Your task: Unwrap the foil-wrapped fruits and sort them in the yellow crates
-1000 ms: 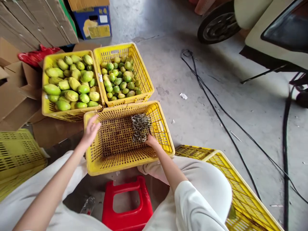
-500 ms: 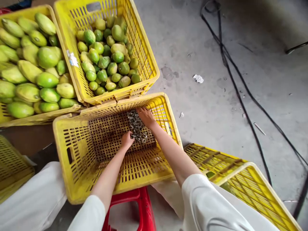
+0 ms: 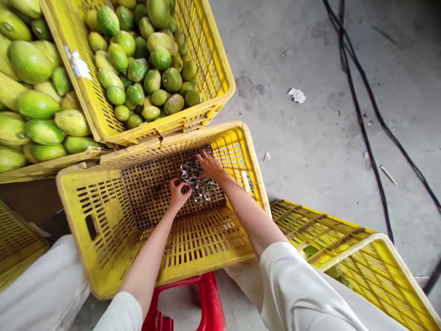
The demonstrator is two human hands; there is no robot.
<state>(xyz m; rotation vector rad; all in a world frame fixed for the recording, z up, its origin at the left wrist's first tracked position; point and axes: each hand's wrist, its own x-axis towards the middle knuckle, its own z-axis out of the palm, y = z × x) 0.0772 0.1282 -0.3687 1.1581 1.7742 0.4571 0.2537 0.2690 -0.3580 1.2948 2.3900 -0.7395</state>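
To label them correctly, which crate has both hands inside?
The crate nearest the red stool; only there do left hand and right hand reach, touching shiny film.

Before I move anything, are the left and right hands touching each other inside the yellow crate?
Apart. The head view shows a gap between the left hand and the right hand, with crumpled shiny material visible in it.
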